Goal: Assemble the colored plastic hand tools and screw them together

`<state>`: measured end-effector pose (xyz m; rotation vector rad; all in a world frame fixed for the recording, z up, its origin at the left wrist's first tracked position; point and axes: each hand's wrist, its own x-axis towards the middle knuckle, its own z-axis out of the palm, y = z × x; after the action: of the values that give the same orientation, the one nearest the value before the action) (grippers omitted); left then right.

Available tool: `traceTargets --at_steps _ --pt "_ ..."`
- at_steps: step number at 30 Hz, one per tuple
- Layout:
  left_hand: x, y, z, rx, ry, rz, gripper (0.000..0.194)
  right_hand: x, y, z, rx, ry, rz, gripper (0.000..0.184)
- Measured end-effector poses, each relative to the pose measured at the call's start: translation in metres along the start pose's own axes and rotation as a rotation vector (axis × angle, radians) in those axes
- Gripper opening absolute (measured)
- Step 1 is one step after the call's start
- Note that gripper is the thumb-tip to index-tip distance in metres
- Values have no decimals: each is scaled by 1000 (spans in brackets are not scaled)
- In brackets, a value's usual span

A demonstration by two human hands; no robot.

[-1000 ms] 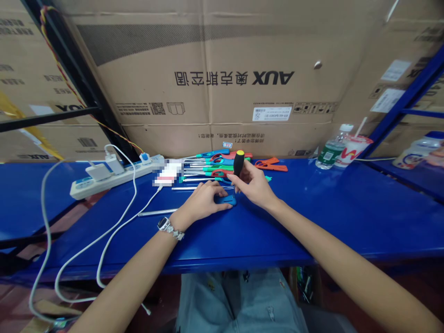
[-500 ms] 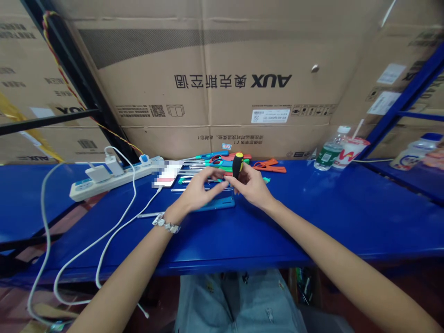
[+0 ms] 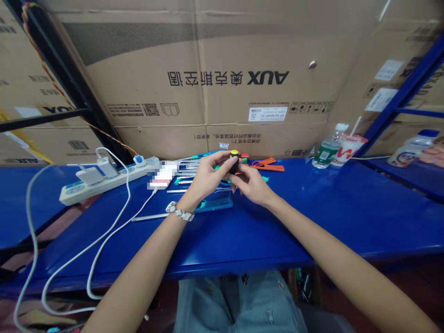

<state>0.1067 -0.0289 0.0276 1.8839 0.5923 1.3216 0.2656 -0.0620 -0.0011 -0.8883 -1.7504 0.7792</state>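
A small screwdriver with a black and yellow handle stands upright between my hands, yellow end up; its lower part is hidden. My left hand has its fingers and thumb closed round the handle. Pressed against the same handle lower down, my right hand is closed on it from the right. Beneath and behind the hands lie several long-nosed tools like gas lighters, with metal rods and coloured handles. A blue one lies nearest me, and an orange one is to the right.
A white power strip with plugged-in chargers and a phone on a cable lie to the left. A water bottle and a paper cup stand at right. Behind the blue table rises a large cardboard box.
My left hand has moved in and closed on the screwdriver handle. The screwdriver has shifted slightly left and lower in view. The camera has shifted a little.
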Motion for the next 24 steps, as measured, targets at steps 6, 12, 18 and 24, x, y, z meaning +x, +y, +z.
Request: traceTargets --at_steps 6,12,18,24 --pt "-5 2 8 -8 66 53 39 1 -3 2 62 -13 29 42" --pt "-4 5 25 -35 234 48 42 3 12 13 6 122 62 49" --pt "-6 15 12 -30 -131 23 39 -3 1 1 35 -34 42 41" --pt "-5 11 23 15 163 84 43 1 6 6 -67 81 -2 34"
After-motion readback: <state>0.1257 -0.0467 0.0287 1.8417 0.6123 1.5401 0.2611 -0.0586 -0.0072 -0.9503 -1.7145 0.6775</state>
